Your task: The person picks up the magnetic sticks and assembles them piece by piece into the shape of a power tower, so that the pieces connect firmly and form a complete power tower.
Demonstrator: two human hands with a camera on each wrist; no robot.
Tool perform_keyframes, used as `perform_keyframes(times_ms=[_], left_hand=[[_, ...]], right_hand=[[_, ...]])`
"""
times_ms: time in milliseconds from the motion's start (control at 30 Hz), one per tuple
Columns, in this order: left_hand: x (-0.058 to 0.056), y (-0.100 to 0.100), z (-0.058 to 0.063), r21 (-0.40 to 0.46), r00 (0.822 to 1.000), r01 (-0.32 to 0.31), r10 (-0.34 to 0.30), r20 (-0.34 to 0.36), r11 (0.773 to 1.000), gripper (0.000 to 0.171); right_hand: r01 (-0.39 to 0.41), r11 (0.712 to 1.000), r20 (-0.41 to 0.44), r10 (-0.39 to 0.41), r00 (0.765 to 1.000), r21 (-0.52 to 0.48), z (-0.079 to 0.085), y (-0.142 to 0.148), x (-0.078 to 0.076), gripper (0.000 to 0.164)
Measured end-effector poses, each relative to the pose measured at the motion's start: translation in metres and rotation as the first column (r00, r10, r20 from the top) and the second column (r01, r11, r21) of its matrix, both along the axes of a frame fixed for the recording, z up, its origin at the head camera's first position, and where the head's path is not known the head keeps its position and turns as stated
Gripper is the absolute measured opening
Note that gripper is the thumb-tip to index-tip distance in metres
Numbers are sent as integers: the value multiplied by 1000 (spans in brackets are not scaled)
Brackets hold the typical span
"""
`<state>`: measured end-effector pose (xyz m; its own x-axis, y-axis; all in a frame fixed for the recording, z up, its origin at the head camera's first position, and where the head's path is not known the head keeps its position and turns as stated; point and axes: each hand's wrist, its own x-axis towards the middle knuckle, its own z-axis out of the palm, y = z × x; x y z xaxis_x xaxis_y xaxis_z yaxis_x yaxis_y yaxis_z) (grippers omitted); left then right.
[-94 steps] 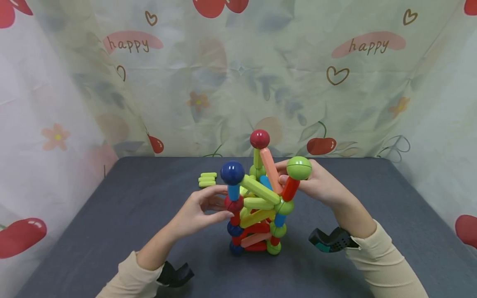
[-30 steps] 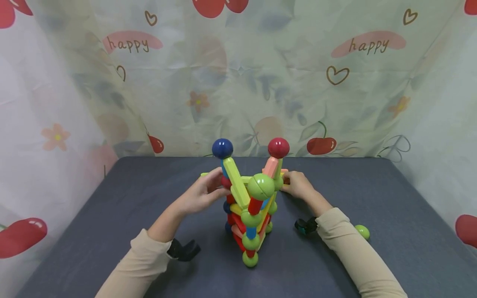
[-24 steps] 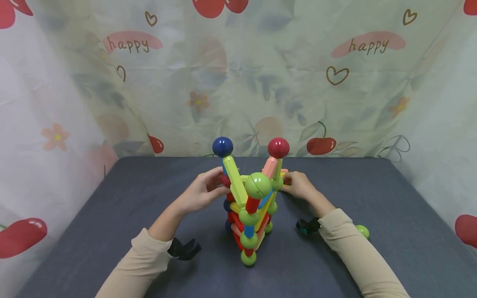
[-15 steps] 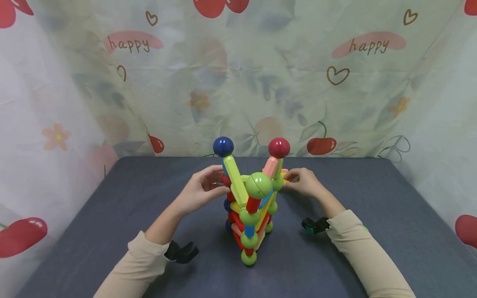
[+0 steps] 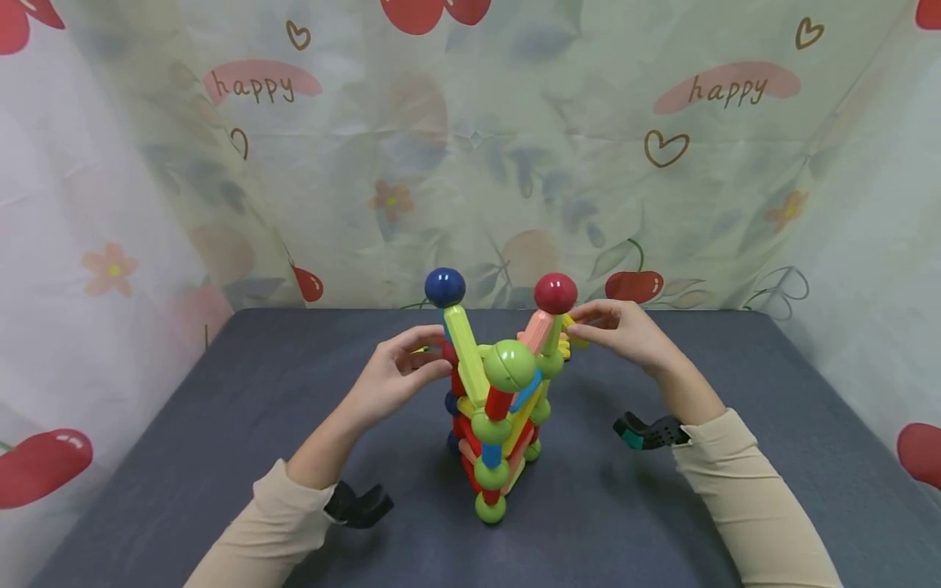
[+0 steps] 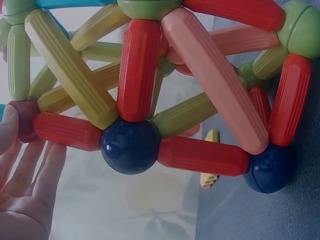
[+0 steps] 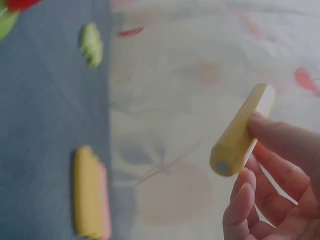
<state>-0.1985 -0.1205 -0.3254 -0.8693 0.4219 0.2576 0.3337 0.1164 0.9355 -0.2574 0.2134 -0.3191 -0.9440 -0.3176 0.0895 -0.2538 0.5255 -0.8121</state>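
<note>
A tower of magnetic sticks and balls (image 5: 491, 429) stands mid-table, topped by a blue ball (image 5: 444, 287), a red ball (image 5: 555, 292) and a green ball (image 5: 510, 366). My left hand (image 5: 393, 376) holds its left side, thumb and fingers around a dark red ball (image 6: 26, 120); part of that grip is cut off in the left wrist view. Beyond the tower's right side, my right hand (image 5: 625, 331) pinches a yellow magnetic stick (image 7: 245, 130) between thumb and fingers. The stick is raised, one end showing a bluish-grey disc.
Yellow sticks (image 7: 86, 192) lie beside a pink stick (image 7: 105, 195) near the table's back edge, partly behind the tower in the head view. A small group of light green sticks (image 7: 91, 45) lies farther left. A patterned curtain (image 5: 470, 163) hangs behind the table.
The tower has turned since the oldest frame, under the left hand's grip. My right hand reached the sticks behind it, then rose to the right with a yellow stick.
</note>
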Motion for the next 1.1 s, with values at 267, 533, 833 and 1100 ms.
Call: perform_keyframes(times_ms=[267,533,833,1100], left_hand=[[-3,5,-1,21,998,18,-19,66,1000,46],[0,7,-1,117,993,-2,-12,120,993,49],[-1,8,-3,122,995,-3,-10,104,992,48],[-1,8,-4,116,997,3,-12,72,993,48]], right_hand=[[-124,966,6,128,992,-226,28,-7,11,16],[-255,914,-31,259,965,-316,46,-23,19,19],[-349,878,4,370,929,-329,45,-42,19,18],[-434,846,6,458,889,-309,43,-46,17,23]])
